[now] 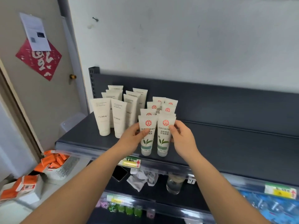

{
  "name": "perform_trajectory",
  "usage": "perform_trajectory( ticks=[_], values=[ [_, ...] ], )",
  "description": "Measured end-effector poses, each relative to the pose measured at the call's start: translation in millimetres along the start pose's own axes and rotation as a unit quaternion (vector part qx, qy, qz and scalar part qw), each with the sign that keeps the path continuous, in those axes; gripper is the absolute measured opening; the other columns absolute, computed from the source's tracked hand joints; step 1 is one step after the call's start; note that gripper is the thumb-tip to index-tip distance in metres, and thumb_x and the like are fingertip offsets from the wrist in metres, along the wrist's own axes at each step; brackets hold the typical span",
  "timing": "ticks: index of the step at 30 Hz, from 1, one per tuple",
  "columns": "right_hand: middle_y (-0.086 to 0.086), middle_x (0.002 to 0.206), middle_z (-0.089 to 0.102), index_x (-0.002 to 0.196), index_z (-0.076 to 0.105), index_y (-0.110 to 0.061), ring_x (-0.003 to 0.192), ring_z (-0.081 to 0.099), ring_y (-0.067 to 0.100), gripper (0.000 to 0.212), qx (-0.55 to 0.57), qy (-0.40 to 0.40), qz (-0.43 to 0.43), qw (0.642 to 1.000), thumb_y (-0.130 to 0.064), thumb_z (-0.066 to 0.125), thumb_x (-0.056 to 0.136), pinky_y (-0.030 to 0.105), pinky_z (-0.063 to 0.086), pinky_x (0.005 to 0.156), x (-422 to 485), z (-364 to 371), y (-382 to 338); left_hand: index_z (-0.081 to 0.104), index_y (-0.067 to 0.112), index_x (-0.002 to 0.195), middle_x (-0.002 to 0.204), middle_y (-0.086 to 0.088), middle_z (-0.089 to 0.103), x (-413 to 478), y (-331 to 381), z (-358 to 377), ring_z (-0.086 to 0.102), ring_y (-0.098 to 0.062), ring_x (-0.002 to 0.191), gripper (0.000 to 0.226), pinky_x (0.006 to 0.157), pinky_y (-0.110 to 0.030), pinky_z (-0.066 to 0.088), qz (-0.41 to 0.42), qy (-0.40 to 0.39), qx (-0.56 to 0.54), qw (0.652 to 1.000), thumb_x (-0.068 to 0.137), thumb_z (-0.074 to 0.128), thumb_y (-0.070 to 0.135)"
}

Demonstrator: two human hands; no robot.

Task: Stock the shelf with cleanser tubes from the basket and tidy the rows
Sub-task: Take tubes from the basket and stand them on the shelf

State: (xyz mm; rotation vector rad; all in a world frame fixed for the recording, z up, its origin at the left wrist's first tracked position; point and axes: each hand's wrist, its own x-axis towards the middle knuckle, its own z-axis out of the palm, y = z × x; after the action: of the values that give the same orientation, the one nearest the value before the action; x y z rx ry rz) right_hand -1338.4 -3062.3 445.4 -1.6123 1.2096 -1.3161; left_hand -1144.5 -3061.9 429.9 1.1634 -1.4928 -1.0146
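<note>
Dark shelf (226, 143): two rows of green-leaf cleanser tubes (167, 109), upright, caps down; left front tube (148, 122) gripped by left hand (132, 138), fingers (142, 132) and thumb clamped on it; right front tube (165, 125) pinched at its right edge by right hand (182, 135); FLORAL tubes (102, 117) just left; basket (64, 170) of orange boxes (55, 160) below left.

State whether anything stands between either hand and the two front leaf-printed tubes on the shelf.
Nothing visible does. The left hand grips the left front tube; the right hand grips the right front tube.
</note>
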Motion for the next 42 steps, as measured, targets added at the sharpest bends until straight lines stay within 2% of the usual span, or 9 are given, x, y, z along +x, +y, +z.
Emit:
perform_trajectory(
  ticks=[5,10,20,23,28,33,35,38,42],
  values=[
    [-0.014,0.108,0.067,0.114,0.059,-0.026,0.098,0.063,0.002,0.019,0.001,0.031,0.035,0.999,-0.023,0.046,0.102,0.026,0.053,0.08,1.4,-2.4,19.4,0.059,0.039,0.109,0.113,0.009,0.069,13.8,-8.4,-9.1,0.064,-0.013,0.108,0.017,0.093,-0.038,0.053,-0.017,0.004,0.012,1.0,0.096,0.055,0.03],
    [-0.019,0.106,0.065,0.114,0.057,-0.029,0.093,0.062,-0.006,0.018,0.001,0.011,0.038,0.999,-0.024,0.045,0.102,0.011,0.048,0.07,4.8,0.6,18.9,0.059,0.039,0.113,0.117,0.009,0.068,20.1,-16.4,-11.5,0.062,-0.011,0.112,0.02,0.099,-0.039,0.05,-0.034,-0.023,0.01,0.999,0.093,0.057,0.034],
    [-0.02,0.108,0.063,0.121,0.054,-0.029,0.097,0.061,-0.007,0.022,-0.004,-0.022,0.046,0.999,-0.022,0.046,0.102,0.013,0.05,0.074,1.0,5.4,28.3,0.054,0.025,0.127,0.121,0.01,0.065,15.9,-20.5,-8.3,0.061,-0.006,0.108,0.034,0.096,-0.032,0.05,-0.048,-0.021,0.061,0.997,0.095,0.056,0.034],
    [-0.019,0.108,0.064,0.121,0.054,-0.029,0.099,0.062,-0.004,0.022,-0.004,-0.033,0.05,0.998,-0.023,0.047,0.101,0.018,0.053,0.079,1.2,3.0,28.1,0.05,0.026,0.128,0.118,0.01,0.064,10.4,-25.5,-10.7,0.061,-0.008,0.109,0.041,0.097,-0.038,0.05,-0.067,-0.009,0.074,0.995,0.09,0.064,0.034],
    [-0.019,0.11,0.065,0.124,0.057,-0.027,0.097,0.062,-0.007,0.025,-0.015,-0.042,0.048,0.998,-0.022,0.051,0.1,0.026,0.055,0.088,-2.8,-5.0,34.1,0.046,0.03,0.127,0.111,0.006,0.062,0.6,-28.3,-17.8,0.062,-0.009,0.102,0.044,0.091,-0.033,0.05,-0.074,0.037,0.103,0.991,0.088,0.068,0.027],
    [-0.017,0.118,0.06,0.126,0.056,-0.023,0.107,0.057,0.0,0.028,-0.102,-0.039,0.035,0.993,-0.019,0.048,0.1,0.026,0.049,0.092,-9.8,-17.2,42.5,0.042,0.026,0.141,0.136,0.003,0.054,-20.5,-38.1,-24.5,0.052,-0.014,0.124,0.053,0.102,-0.027,0.041,-0.075,0.047,0.23,0.969,0.092,0.06,0.024],
    [-0.009,0.133,0.055,0.136,0.048,-0.02,0.119,0.053,0.007,0.036,-0.179,-0.075,0.032,0.98,-0.022,0.046,0.1,0.023,0.042,0.097,-14.4,-19.1,48.1,0.035,0.026,0.148,0.148,0.004,0.044,-31.0,-40.6,-25.3,0.045,-0.014,0.131,0.056,0.107,-0.026,0.034,-0.069,0.039,0.331,0.94,0.095,0.053,0.027],
    [0.001,0.156,0.032,0.151,0.028,-0.015,0.141,0.034,0.017,0.055,-0.329,-0.157,0.034,0.931,-0.032,0.042,0.101,0.031,0.029,0.113,-21.0,-18.0,57.5,0.022,0.022,0.153,0.158,0.001,0.026,-46.5,-44.1,-24.6,0.029,-0.017,0.143,0.059,0.117,-0.033,0.019,-0.086,0.024,0.415,0.906,0.099,0.045,0.028],
    [0.004,0.163,0.01,0.155,0.012,-0.012,0.15,0.012,0.021,0.062,-0.442,-0.227,0.043,0.867,-0.038,0.034,0.103,0.039,0.015,0.121,-33.7,-12.5,61.1,0.011,0.019,0.155,0.162,0.0,0.007,-66.5,-50.8,-26.4,0.006,-0.017,0.149,0.065,0.121,-0.039,0.007,-0.095,-0.011,0.492,0.865,0.1,0.041,0.033]
  ],
)
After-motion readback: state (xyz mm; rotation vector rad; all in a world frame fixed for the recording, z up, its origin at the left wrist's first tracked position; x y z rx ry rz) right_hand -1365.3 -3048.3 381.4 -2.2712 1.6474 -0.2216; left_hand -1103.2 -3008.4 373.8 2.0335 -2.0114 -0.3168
